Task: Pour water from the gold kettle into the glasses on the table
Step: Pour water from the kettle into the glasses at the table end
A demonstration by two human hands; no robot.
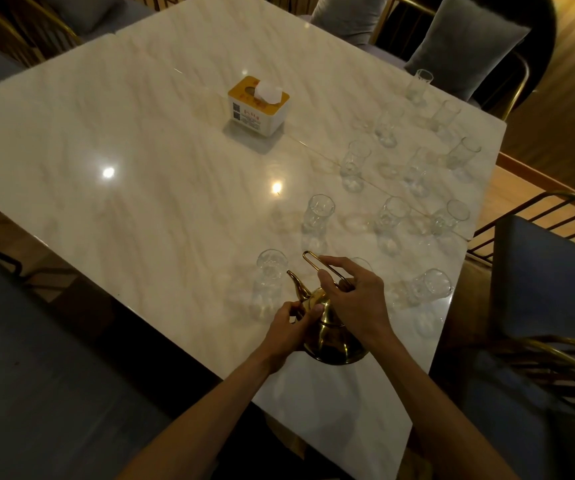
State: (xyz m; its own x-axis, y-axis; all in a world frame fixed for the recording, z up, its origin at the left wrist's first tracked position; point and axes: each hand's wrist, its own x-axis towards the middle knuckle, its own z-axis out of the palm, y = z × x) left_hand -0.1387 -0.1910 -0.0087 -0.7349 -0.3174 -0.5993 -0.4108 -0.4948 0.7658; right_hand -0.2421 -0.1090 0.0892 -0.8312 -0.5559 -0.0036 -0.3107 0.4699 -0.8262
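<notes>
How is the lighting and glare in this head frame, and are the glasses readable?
Head view: dim, warm light; two lamp glare spots on the glossy table; far glasses faint and soft; kettle clear under both hands; wide-angle lens bends the table edges.

the only printing is on the tissue box (257, 110), upper middle of the frame: red characters across its white front face and two small dark square codes at that face's left edge. all of it is too small and blurred to read.
</notes>
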